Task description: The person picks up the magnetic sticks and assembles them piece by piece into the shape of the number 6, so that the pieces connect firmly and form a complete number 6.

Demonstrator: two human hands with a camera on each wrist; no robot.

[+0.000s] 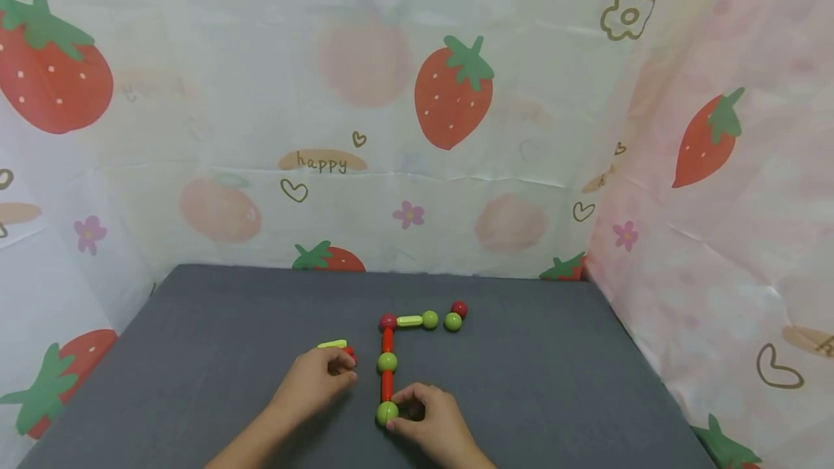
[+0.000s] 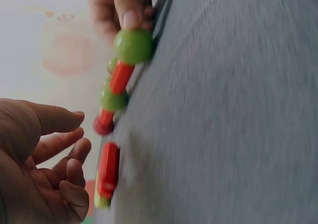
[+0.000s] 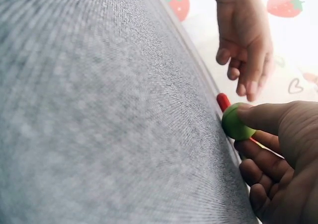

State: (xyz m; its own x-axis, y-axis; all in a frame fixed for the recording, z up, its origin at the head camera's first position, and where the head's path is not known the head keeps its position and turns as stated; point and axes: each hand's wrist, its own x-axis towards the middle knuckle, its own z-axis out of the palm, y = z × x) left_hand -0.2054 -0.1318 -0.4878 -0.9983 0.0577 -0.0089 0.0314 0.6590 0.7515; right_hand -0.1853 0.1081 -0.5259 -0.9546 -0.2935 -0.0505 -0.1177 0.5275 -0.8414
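Our right hand (image 1: 433,415) pinches a glossy green ball (image 1: 387,414) ending a joined ball-and-rod chain (image 1: 387,341). Left of that ball, our relaxed left hand (image 1: 316,380) holds nothing near unattached red and yellow rods (image 1: 332,344); beyond it, a red sphere (image 1: 459,308) and green sphere (image 1: 452,322) lie unused.

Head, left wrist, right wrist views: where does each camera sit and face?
Head: on the head, facing forward and down over the table; left hand and right hand show.
Left wrist: on that wrist, facing the loose sticks; both hands show.
Right wrist: on that wrist, facing the pinched green ball; both hands show.
Shared: both wrist views show that ball.
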